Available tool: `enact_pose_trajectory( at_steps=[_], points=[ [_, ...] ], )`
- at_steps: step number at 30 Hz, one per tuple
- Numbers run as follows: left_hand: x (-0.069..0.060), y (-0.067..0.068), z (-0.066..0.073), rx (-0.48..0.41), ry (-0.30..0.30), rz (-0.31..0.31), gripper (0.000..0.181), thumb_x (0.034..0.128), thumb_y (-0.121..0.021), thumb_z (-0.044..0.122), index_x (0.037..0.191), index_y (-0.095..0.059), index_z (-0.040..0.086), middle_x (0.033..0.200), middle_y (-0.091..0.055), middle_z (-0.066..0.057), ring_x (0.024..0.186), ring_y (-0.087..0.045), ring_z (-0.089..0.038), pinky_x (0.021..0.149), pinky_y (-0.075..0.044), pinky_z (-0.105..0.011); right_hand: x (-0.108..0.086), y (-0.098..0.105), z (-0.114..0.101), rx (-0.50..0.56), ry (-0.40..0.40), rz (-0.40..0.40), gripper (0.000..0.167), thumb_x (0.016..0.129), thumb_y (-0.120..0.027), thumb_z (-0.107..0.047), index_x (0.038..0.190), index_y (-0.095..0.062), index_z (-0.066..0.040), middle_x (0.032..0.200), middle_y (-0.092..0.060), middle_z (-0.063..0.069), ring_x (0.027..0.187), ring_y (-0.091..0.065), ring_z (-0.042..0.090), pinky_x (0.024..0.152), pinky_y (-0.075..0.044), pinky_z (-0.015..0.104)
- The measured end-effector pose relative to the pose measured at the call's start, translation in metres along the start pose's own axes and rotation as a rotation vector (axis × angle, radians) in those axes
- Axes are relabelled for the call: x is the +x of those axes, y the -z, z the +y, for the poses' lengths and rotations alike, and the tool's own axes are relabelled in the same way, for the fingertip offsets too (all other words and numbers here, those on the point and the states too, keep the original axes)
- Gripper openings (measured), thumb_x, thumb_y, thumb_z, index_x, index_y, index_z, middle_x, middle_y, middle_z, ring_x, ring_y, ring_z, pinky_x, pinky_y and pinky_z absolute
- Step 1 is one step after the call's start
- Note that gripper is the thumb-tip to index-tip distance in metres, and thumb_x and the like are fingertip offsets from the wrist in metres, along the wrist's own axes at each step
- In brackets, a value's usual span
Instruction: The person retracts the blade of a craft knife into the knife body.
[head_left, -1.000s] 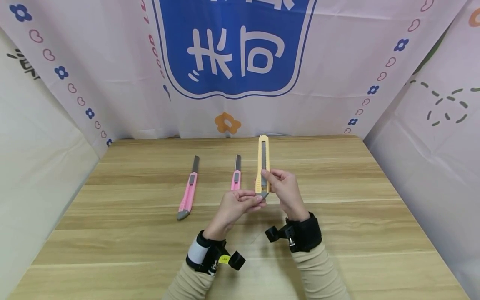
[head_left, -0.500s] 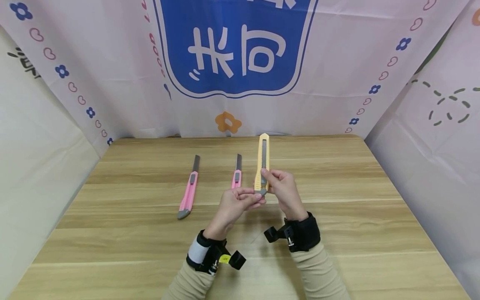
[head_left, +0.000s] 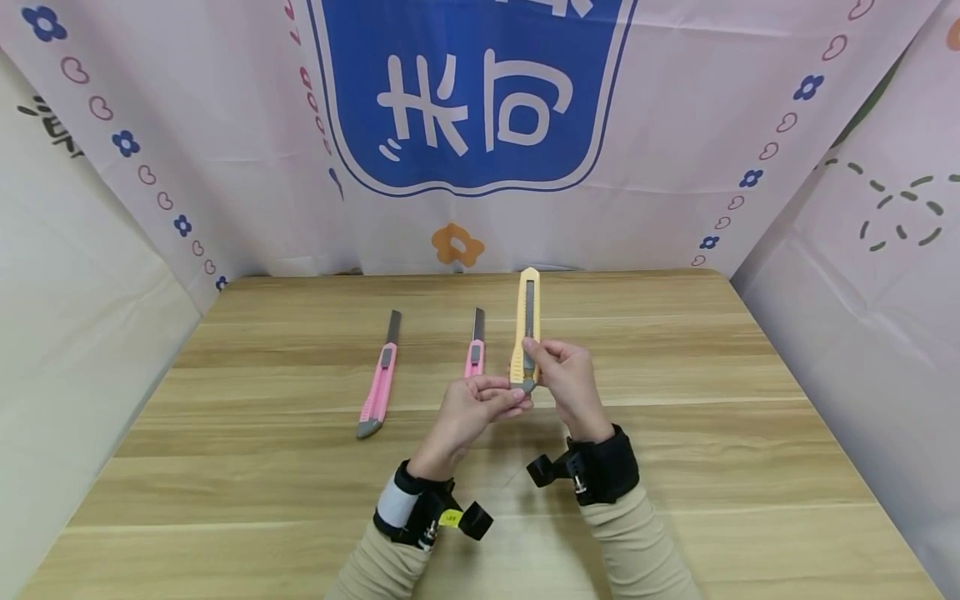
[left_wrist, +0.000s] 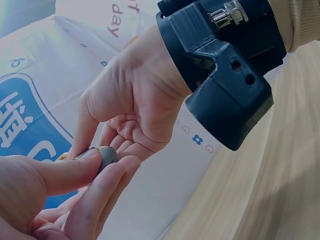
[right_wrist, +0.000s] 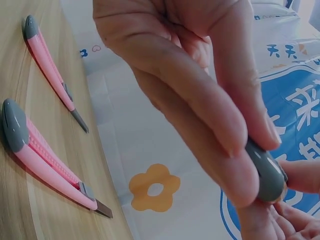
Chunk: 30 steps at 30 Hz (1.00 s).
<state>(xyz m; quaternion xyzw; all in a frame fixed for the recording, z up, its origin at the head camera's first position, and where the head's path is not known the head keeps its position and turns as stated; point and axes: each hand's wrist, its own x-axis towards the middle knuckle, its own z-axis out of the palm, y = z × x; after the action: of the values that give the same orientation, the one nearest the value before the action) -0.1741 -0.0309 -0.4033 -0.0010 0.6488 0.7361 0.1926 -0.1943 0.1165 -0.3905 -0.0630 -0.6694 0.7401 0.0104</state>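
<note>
Currently the yellow knife [head_left: 522, 325] is held up above the counter [head_left: 712, 417], its tip aimed at the back cloth [head_left: 240, 200], and both hands are on it. The left hand [head_left: 474, 407] has a narrow grip, pinching the grey cap [left_wrist: 108, 156] at the near end between thumb and fingers. The right hand [head_left: 573, 377] grips the lower body, its thumb lying over the slot and its fingers behind. No blade shows past the yellow tip, and what lies under the right thumb is hidden.

On the counter, 2 pink knives lie to the left with blades out, pointing away from the person: 1 in full view [head_left: 378, 383], the other [head_left: 474, 358] partly behind the left hand.

The main risk, I judge, is the right thumb: a sudden push along the slot could drive a blade out of the yellow tip. The left pinch is small and the cap looks smooth, so a hard shove might make it slip or twist. If the hands drop or swing left, fingers or sleeve could meet the nearer bare pink blade, since that knife lies just beside the left hand
</note>
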Motion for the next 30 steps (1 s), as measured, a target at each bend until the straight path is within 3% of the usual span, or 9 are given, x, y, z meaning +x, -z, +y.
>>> enact_pose_trajectory(
  at_steps=[9,30],
  points=[
    [0.0,-0.0015,-0.0001,0.001,0.018,-0.007,0.021,0.0899,-0.063,0.001,0.109,-0.063,-0.008,0.099,-0.074,-0.022,0.08,-0.075,-0.014,0.091,-0.059,-0.041,0.0002,0.0032,0.0007,-0.026,0.02,-0.01,0.035,0.094,-0.061,-0.012,0.103,-0.062,0.022,0.06,-0.068,-0.013,0.059,-0.066,0.002,0.056,-0.057,0.015],
    [0.0012,-0.0014,-0.0006,0.021,0.033,0.014,0.023,0.0897,-0.064,0.002,0.112,-0.064,-0.005,0.099,-0.075,-0.02,0.083,-0.075,-0.015,0.093,-0.057,-0.042,0.0006,0.0046,-0.0014,0.006,-0.02,-0.059,0.034,0.093,-0.06,-0.007,0.11,-0.059,0.022,0.064,-0.07,-0.013,0.062,-0.066,0.001,0.059,-0.057,0.015]
  ],
)
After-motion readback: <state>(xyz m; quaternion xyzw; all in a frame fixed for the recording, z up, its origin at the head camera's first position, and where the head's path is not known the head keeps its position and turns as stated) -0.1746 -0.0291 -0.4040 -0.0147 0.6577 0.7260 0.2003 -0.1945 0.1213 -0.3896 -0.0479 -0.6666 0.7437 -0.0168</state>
